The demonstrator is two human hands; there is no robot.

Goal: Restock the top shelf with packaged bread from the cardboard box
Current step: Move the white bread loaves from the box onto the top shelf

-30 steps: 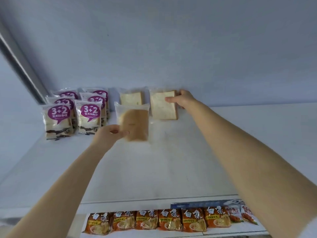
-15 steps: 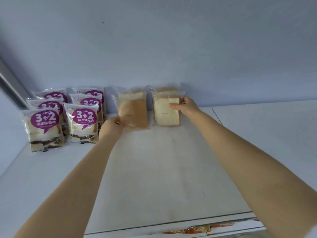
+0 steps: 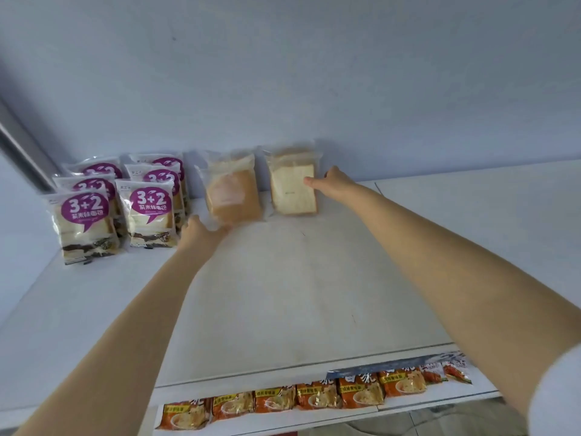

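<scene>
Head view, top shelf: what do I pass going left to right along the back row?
Purple-label bread packs → brown-crust bread pack → white-slice bread pack → right hand, pinching that pack's right edge.

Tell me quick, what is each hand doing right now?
Left hand: at the bottom edge of the brown bread packet; grip cannot be told.
Right hand: pinching the white bread packet by its right side.

Bare left hand [image 3: 201,236], bare right hand [image 3: 333,184], bare forearms [image 3: 132,325], white sleeve [image 3: 559,401] on right arm
</scene>
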